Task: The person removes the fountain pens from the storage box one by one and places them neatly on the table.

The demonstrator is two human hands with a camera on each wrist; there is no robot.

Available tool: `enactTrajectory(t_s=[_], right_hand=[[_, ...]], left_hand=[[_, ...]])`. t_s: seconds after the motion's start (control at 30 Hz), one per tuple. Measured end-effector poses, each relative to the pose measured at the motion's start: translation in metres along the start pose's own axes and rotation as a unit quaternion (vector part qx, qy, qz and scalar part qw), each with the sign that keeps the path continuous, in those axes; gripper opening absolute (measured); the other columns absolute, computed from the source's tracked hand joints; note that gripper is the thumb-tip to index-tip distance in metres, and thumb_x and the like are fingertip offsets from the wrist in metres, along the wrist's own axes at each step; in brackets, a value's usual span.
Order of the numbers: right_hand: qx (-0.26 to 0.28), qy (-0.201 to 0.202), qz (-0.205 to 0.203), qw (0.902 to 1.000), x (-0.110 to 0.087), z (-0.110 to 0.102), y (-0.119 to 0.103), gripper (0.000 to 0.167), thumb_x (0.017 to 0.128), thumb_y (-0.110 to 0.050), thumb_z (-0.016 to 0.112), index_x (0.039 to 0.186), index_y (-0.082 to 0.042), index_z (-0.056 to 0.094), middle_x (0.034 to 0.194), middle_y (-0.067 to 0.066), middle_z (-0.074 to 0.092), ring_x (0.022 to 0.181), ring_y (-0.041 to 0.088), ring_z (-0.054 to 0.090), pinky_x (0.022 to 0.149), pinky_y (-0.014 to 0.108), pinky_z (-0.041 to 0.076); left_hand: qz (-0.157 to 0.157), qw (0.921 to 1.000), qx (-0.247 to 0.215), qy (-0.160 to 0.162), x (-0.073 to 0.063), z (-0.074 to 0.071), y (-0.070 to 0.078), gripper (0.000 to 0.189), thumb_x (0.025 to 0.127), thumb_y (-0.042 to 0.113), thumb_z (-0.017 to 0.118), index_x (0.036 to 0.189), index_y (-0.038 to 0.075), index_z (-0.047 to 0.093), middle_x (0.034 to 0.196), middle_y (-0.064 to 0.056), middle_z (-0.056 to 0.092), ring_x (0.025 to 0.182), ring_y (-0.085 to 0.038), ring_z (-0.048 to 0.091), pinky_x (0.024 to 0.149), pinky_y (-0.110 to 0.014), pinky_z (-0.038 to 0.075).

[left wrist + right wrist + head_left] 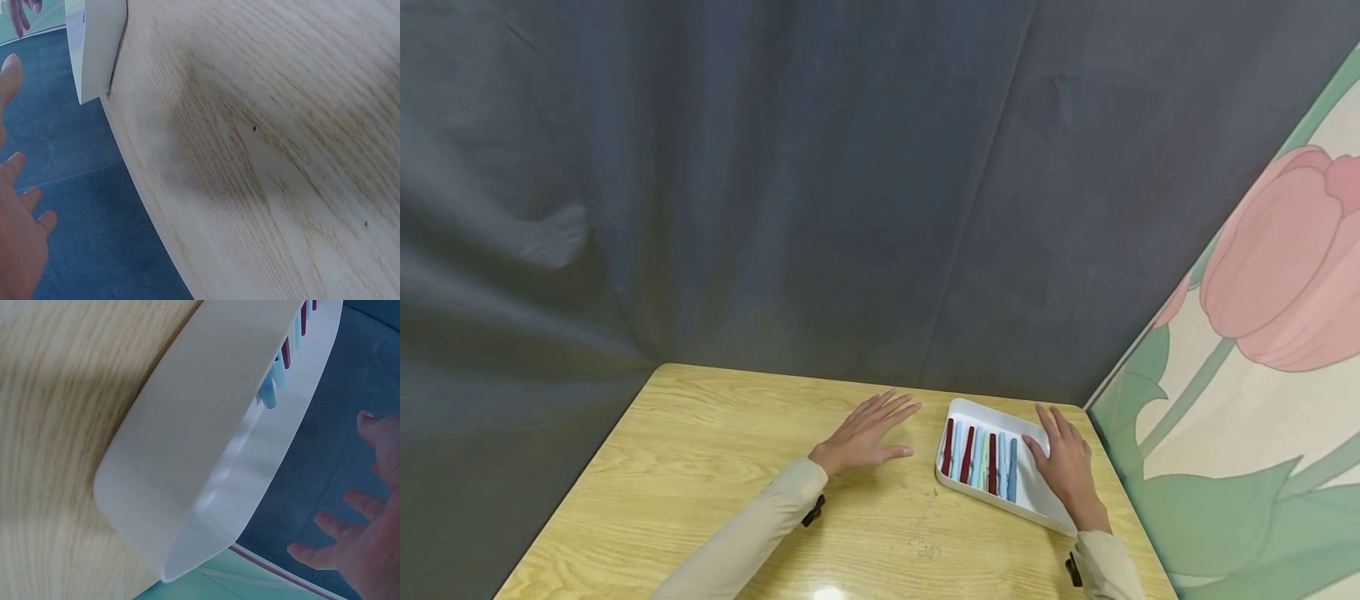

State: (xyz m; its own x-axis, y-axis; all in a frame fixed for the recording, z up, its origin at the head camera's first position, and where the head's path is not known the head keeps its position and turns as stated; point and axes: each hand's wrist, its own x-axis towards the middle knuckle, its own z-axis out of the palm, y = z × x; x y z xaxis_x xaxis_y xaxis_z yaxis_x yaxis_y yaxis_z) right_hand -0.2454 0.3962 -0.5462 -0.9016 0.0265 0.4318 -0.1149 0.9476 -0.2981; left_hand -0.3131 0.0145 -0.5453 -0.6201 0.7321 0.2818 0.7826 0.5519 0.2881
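Observation:
A row of slim clothes pegs (992,462) lies side by side in a white tray (1034,497), at the right of the table in the head view. They are dark red, light blue, pale green and a deeper blue. My right hand (1063,467), fingers spread, hovers over the tray's right part and holds nothing. To the left of the tray, my left hand (865,437) is held above the table with fingers straight and apart, nothing in it. Peg ends (269,394) show past the tray's wall in the right wrist view.
The pale wooden table (715,467) carries the tray near its right edge. A dark curtain (820,208) hangs behind the table's far edge. A panel with painted tulips (1270,267) stands along the right side.

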Motion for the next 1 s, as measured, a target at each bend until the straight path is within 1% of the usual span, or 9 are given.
enactTrajectory(t_s=[0.1, 0.2, 0.3, 0.5, 0.77, 0.93, 1.0], right_hand=[[0.002, 0.003, 0.002, 1.0000, -0.002, -0.001, 0.002, 0.061, 0.097, -0.015, 0.074, 0.151, -0.001, 0.048, 0.152, 0.036, 0.043, 0.130, 0.063, 0.045, 0.097, 0.084, 0.036], [0.002, 0.000, 0.008, 1.0000, -0.004, -0.002, 0.003, 0.062, 0.098, -0.015, 0.074, 0.152, -0.001, 0.048, 0.152, 0.036, 0.043, 0.130, 0.064, 0.045, 0.096, 0.085, 0.037], [0.004, -0.005, 0.013, 0.9999, -0.006, -0.002, 0.005, 0.062, 0.098, -0.015, 0.074, 0.152, 0.000, 0.047, 0.152, 0.038, 0.042, 0.129, 0.066, 0.045, 0.094, 0.084, 0.039], [0.010, -0.006, 0.022, 0.9997, -0.010, -0.002, 0.009, 0.064, 0.097, -0.010, 0.073, 0.152, 0.003, 0.045, 0.151, 0.041, 0.040, 0.128, 0.067, 0.045, 0.097, 0.081, 0.041], [0.012, -0.016, 0.045, 0.9988, -0.016, -0.002, 0.014, 0.064, 0.098, -0.010, 0.071, 0.154, 0.005, 0.042, 0.151, 0.042, 0.038, 0.125, 0.068, 0.046, 0.093, 0.080, 0.043], [0.011, -0.027, 0.071, 0.9971, -0.019, 0.000, 0.018, 0.064, 0.100, -0.009, 0.068, 0.154, 0.005, 0.038, 0.148, 0.044, 0.039, 0.122, 0.069, 0.047, 0.091, 0.080, 0.044], [0.010, -0.034, 0.085, 0.9958, -0.019, 0.001, 0.019, 0.064, 0.100, -0.010, 0.067, 0.155, 0.005, 0.037, 0.147, 0.045, 0.040, 0.120, 0.069, 0.049, 0.091, 0.079, 0.044]], left_hand=[[0.000, 1.0000, -0.007, -0.006, 0.002, 0.002, 0.001, 0.078, 0.103, 0.052, 0.060, 0.167, 0.020, 0.029, 0.171, -0.010, 0.030, 0.159, -0.039, 0.021, 0.127, -0.058, 0.022], [-0.004, 0.9996, -0.015, -0.022, 0.003, 0.003, 0.004, 0.079, 0.104, 0.054, 0.058, 0.168, 0.022, 0.026, 0.173, -0.009, 0.027, 0.161, -0.036, 0.016, 0.129, -0.056, 0.019], [-0.004, 0.9993, -0.021, -0.030, 0.003, 0.005, 0.005, 0.079, 0.104, 0.054, 0.058, 0.168, 0.022, 0.026, 0.173, -0.010, 0.026, 0.161, -0.036, 0.015, 0.129, -0.056, 0.018], [-0.002, 0.9992, -0.021, -0.033, 0.004, 0.005, 0.009, 0.079, 0.103, 0.053, 0.060, 0.167, 0.020, 0.028, 0.173, -0.010, 0.026, 0.160, -0.037, 0.018, 0.128, -0.057, 0.020], [0.003, 0.9995, -0.016, -0.028, 0.006, 0.013, 0.014, 0.079, 0.103, 0.052, 0.061, 0.166, 0.016, 0.032, 0.171, -0.010, 0.031, 0.158, -0.039, 0.026, 0.126, -0.058, 0.026], [-0.003, 0.9989, -0.028, -0.037, 0.009, 0.015, 0.017, 0.079, 0.103, 0.053, 0.060, 0.167, 0.020, 0.028, 0.173, -0.006, 0.027, 0.160, -0.034, 0.021, 0.127, -0.056, 0.024], [-0.002, 0.9987, -0.034, -0.037, 0.010, 0.016, 0.019, 0.079, 0.103, 0.053, 0.060, 0.168, 0.020, 0.027, 0.173, -0.006, 0.027, 0.160, -0.034, 0.021, 0.127, -0.057, 0.024]])
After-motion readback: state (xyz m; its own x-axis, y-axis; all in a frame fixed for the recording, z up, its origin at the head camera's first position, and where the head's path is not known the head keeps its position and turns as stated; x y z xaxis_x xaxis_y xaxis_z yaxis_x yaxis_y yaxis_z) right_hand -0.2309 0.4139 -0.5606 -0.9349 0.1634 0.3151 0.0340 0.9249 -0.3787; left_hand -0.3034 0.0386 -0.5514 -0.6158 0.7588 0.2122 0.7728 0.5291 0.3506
